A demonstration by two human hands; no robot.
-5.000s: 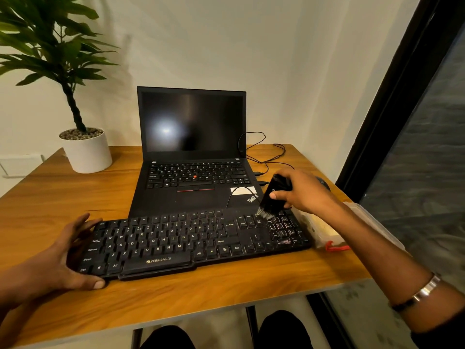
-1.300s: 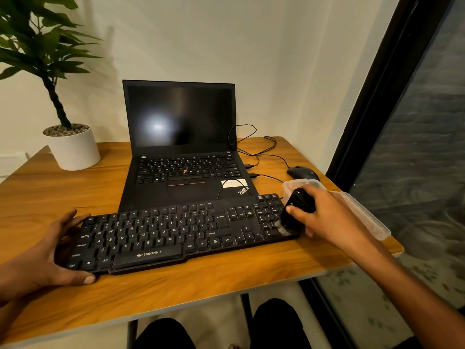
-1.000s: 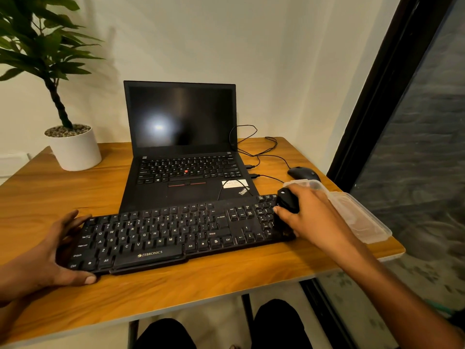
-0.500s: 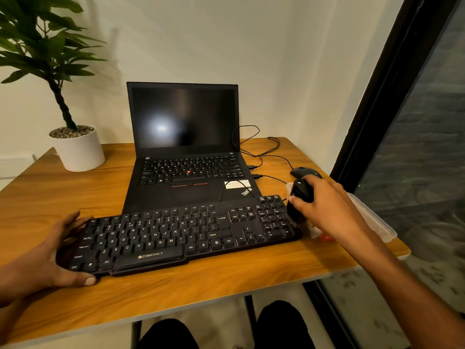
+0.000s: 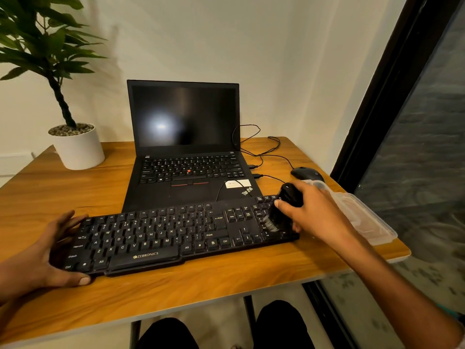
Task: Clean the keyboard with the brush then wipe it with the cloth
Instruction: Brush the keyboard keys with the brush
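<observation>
Half a second back the brush sat off the keyboard's right end; now the right hand (image 5: 314,212) has brought it back over the number pad. Fingers and thumb are curled round the black brush (image 5: 283,210), bristles down and touching the keys at the pad's near right corner. The black keyboard (image 5: 161,238) lies across the near part of the wooden table (image 5: 63,195), directly in front of an open laptop (image 5: 186,147) with a dark screen. The left hand (image 5: 37,258) braces the keyboard's left end, unchanged from earlier: fingers straight along the far corner, thumb along the front edge. Beyond the right hand: a clear plastic container (image 5: 364,217) at the table's right edge and a black mouse (image 5: 305,173) behind it. A potted plant (image 5: 75,144) stands at the far left corner. No cloth can be made out.
</observation>
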